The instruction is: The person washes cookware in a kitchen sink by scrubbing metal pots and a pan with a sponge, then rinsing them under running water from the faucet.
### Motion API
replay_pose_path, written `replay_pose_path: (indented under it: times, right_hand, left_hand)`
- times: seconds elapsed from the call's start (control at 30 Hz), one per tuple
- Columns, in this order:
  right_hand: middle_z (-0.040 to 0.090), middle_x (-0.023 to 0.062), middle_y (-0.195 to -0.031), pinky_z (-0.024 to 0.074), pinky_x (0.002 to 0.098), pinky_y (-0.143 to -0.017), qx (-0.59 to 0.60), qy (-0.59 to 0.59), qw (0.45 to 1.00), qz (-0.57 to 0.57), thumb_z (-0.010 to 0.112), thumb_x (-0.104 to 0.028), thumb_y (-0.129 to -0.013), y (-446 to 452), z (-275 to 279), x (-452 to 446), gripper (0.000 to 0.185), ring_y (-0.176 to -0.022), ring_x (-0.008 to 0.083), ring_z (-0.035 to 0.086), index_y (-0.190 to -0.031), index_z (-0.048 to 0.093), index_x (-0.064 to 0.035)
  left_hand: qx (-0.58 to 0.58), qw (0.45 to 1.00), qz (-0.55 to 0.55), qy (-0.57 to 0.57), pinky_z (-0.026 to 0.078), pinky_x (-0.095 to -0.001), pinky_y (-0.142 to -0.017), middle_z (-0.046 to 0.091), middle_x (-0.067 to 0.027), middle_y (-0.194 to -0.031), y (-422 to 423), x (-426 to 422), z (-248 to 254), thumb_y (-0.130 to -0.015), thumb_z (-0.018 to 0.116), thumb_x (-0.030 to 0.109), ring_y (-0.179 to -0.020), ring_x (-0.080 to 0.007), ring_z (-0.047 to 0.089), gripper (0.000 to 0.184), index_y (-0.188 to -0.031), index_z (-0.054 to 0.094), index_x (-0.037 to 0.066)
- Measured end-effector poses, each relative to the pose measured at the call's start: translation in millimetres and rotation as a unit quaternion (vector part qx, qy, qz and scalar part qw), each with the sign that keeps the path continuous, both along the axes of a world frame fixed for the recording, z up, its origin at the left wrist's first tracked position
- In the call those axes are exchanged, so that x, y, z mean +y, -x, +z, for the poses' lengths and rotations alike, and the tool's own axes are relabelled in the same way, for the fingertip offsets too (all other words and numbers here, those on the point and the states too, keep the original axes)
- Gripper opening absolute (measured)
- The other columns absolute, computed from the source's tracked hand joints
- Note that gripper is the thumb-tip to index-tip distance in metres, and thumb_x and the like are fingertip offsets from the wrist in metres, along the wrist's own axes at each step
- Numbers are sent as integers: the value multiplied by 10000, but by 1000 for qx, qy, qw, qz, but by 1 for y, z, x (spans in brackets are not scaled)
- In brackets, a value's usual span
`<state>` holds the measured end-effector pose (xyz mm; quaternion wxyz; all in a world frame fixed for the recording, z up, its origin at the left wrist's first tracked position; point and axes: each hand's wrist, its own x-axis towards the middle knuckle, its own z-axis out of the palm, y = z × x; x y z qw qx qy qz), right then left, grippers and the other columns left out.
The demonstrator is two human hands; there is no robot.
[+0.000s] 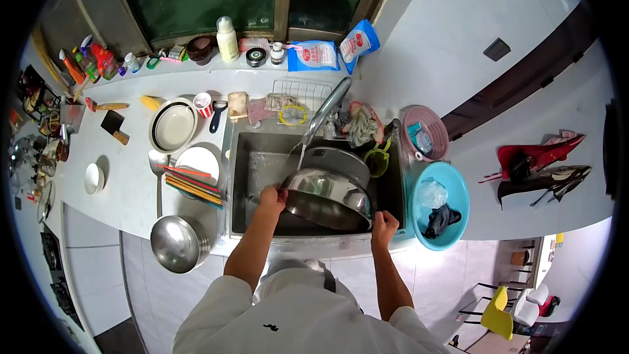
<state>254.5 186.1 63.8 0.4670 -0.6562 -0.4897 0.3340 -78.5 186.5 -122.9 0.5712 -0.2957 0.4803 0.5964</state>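
A shiny steel pot (327,196) is tilted on its side over the sink (252,157). My left hand (272,199) is closed on its left edge, and my right hand (384,228) grips the right edge; the fingers' exact hold is partly hidden. Water runs from the faucet (324,115) down by the pot's left end. Behind it in the sink sits another steel pot (341,160), partly covered by the first. A green strainer-like utensil (376,161) lies at the sink's right side.
Left of the sink are chopsticks (193,187) on a white plate (196,157), a steel bowl (175,244) by the counter edge and a large ladle (158,160). A blue basin (462,206) stands on the right. A wire rack (301,89) sits behind the sink.
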Motion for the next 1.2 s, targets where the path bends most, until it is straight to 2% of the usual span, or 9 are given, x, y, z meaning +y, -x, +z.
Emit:
replay_pose_path:
  times: [0.23,0.3,0.53,0.77,0.87,0.97,1.0,1.03,1.2]
  right_hand:
    - [293,-66,-554,186,277,-473,98,12,994,-54,547,-60,-814,9,12,2,328,-528,38,274,-550,352,-73]
    - [289,-67,-557,184,279,-475,90,4,995,-51,546,-54,-814,14,12,3,327,-530,38,271,-552,351,-70]
    - [298,-65,-558,209,268,-470,83,18,996,-37,547,-48,-820,29,20,9,319,-528,36,278,-557,367,-68]
    - [319,-65,-554,271,260,-461,80,70,993,-58,566,-81,-816,37,35,16,324,-496,49,298,-544,391,-78]
    - [344,-59,-555,284,253,-465,139,74,987,-41,570,-88,-811,31,33,19,310,-494,53,311,-544,414,-75]
    - [355,-55,-559,287,246,-468,141,71,987,-40,577,-102,-817,27,18,18,315,-497,54,318,-544,422,-81]
    - [359,-53,-560,287,245,-468,136,76,987,-43,580,-108,-819,25,12,16,315,-501,52,323,-544,428,-83]
    - [379,-51,-558,283,246,-462,149,66,986,-28,589,-117,-821,24,8,15,312,-501,50,338,-548,443,-79]
    - [407,-50,-555,272,256,-453,82,72,994,-32,584,-124,-829,31,-2,9,309,-502,47,354,-554,453,-75]
  left_hand:
    - [10,991,77,-107,558,-306,-603,634,-118,-919,-5,37,88,-981,513,97,-769,-207,627,153,-1025,628,6]
    - [25,996,49,-76,553,-283,-646,606,-102,-996,-2,33,93,-1013,434,96,-786,-180,597,286,-1244,573,-2]
    - [46,986,46,-155,567,-340,-637,630,-99,-964,-3,30,109,-962,499,49,-787,-226,639,157,-1093,584,38]
    - [119,968,-52,-214,582,-411,-716,626,-59,-997,-20,37,137,-950,494,53,-822,-245,654,171,-1100,565,93]
    - [27,966,-43,-252,587,-435,-688,656,-87,-952,-11,19,172,-958,490,99,-802,-276,674,178,-1119,564,98]
    - [184,935,-253,-167,581,-446,-669,695,-133,-886,-5,4,210,-949,513,149,-756,-321,694,193,-1124,575,93]
    - [508,782,-352,-82,572,-446,-656,698,-155,-860,-9,-4,229,-936,535,163,-736,-334,693,199,-1114,589,91]
    - [758,515,-400,17,562,-446,-643,701,-177,-833,-13,-9,246,-923,557,178,-716,-348,692,207,-1105,603,89]
    - [798,413,-351,-262,524,-480,-726,694,-186,-936,-66,41,281,-885,603,236,-872,-354,676,232,-1046,656,78]
